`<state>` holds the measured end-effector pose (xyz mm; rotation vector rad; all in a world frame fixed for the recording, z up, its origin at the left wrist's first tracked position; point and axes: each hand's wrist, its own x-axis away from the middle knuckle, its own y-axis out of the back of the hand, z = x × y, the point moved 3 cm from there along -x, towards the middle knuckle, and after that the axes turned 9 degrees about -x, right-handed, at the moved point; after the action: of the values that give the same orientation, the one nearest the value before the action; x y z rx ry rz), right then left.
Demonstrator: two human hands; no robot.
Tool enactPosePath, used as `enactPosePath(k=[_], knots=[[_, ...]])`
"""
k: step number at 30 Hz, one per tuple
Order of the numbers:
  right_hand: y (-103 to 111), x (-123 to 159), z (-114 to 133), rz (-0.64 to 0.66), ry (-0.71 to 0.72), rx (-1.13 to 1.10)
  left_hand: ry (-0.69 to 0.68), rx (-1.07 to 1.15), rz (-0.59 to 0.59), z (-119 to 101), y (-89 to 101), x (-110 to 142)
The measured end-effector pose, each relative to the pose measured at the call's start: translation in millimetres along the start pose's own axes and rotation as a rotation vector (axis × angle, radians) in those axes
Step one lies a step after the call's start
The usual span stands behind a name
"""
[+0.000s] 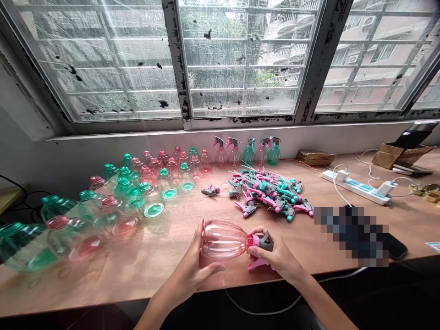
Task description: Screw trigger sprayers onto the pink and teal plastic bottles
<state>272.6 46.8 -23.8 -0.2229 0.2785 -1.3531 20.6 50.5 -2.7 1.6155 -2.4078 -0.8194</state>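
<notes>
A clear pink plastic bottle [223, 239] lies on its side over the front of the wooden table [172, 275]. My left hand [194, 266] wraps around its base end. My right hand [275, 256] grips the grey and pink trigger sprayer head [263, 247] at the bottle's neck, fingers closed round it. A heap of loose pink, teal and grey trigger heads [271, 192] lies just beyond, toward the window.
Several open pink and green bottles [137, 197] crowd the table's left side. Finished spray bottles [247, 153] stand along the wall. A power strip [357, 185], a phone [392, 245], cardboard boxes [398, 153] and a blurred patch sit at right.
</notes>
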Motion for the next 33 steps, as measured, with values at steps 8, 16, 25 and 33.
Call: enactPosePath(k=[8, 16, 25, 33], knots=[[-1, -2, 0, -0.009, -0.006, -0.012, -0.029, -0.023, 0.011, 4, 1.5, 0], [2, -1, -2, -0.006, 0.004, 0.01, -0.02, -0.007, 0.004, 7, -0.6, 1], [1, -2, -1, 0.014, 0.007, -0.001, -0.002, 0.012, 0.035, -6, 2.2, -2], [2, -2, -4, 0.019, -0.005, -0.019, -0.047, 0.087, 0.045, 9, -2.1, -1]])
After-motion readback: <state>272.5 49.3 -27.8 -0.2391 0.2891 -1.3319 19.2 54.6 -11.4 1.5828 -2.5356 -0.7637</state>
